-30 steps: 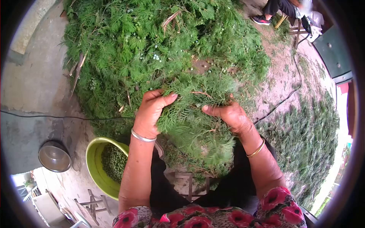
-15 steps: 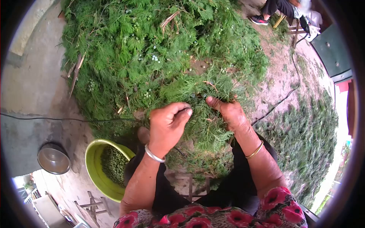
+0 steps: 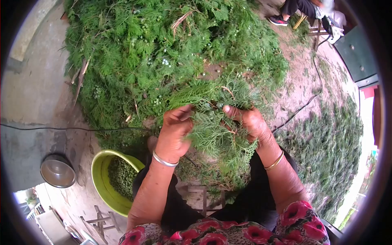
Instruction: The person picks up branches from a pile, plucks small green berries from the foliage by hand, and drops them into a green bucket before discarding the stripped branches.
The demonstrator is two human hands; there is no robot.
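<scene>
My left hand [image 3: 174, 130] and my right hand [image 3: 249, 121] both grip a flat green conifer sprig [image 3: 216, 130] held over my lap. The left fingers pinch into its left side, and the right thumb presses on its upper right. A silver bangle is on my left wrist, a gold one on my right. Just beyond the hands lies a big pile of the same cut green branches [image 3: 163, 53], dotted with small pale-green berries.
A yellow-green basin [image 3: 102, 183] holding small green berries stands at my lower left. A steel bowl [image 3: 57, 171] sits further left on the concrete. A black cable [image 3: 302, 108] crosses the dirt. More greenery [image 3: 330, 147] lies at right. A person's legs [image 3: 292, 10] show at top right.
My left hand, which had come off the sprig and hung loosely closed half a second ago, has gone back up into the foliage and grips it again. The right hand stayed put.
</scene>
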